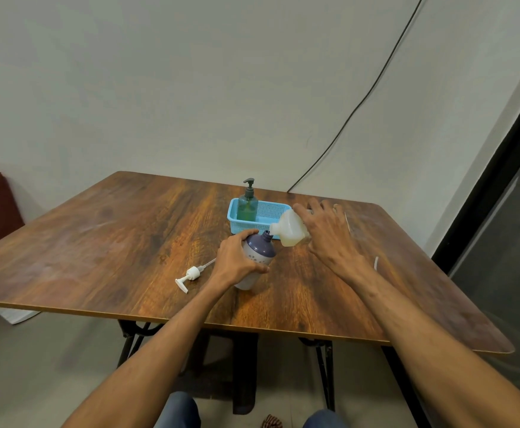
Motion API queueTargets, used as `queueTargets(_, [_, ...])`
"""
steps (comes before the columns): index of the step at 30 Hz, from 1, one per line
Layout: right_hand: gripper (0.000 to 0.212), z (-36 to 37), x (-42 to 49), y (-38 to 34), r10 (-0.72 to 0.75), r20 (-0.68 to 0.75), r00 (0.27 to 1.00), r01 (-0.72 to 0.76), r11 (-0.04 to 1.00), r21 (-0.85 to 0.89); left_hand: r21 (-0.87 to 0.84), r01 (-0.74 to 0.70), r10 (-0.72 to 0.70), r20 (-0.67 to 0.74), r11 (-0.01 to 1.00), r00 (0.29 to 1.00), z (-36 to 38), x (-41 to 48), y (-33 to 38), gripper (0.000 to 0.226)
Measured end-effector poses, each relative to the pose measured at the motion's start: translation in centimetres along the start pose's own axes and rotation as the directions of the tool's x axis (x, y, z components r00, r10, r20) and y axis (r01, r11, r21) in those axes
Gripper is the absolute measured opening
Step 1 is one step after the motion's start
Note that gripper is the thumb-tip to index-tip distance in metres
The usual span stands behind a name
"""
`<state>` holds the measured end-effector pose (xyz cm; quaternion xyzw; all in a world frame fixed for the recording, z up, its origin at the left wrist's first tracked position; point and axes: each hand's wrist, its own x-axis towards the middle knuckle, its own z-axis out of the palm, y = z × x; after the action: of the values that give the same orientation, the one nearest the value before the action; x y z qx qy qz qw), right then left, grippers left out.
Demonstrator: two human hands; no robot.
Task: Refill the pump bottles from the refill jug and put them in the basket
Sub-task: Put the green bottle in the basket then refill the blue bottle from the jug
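The left hand point(240, 262) grips the bottle point(260, 250): thumb and fingers curl round the body just below the shoulder. The bottle is tilted, with its base at the table point(129, 230) under the wrist and its open neck pointing toward the right hand. Shoulder and neck are purple; the body is white with a purple dot pattern. It is opaque, so its contents cannot be seen.

The right hand point(326, 234) holds the jug point(292, 230), thumb over the top face and fingers behind it. The jug lies tipped between the two hands, spout at the bottle's neck. It is translucent white, and pale yellow liquid pools along its lower side.

Just outside the left wrist, the white pump point(190, 274) lies flat, its tube pointing toward the hand.

Beyond both sets of fingertips stands the blue basket point(278, 207). In its left end a green bottle point(247, 206) stands upright, dark pump fitted, yellow-green liquid in its lower part.
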<state>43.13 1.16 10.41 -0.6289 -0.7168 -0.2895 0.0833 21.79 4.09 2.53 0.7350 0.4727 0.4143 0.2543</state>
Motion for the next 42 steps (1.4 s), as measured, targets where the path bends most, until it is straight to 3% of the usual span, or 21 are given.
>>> queueTargets(42, [0.081,0.22,0.10,-0.05,-0.008,0.015,1.000,0.008,0.999,-0.050,-0.022,0.008,-0.008,0.002,1.000,1.000,0.21,-0.14,-0.36,0.096])
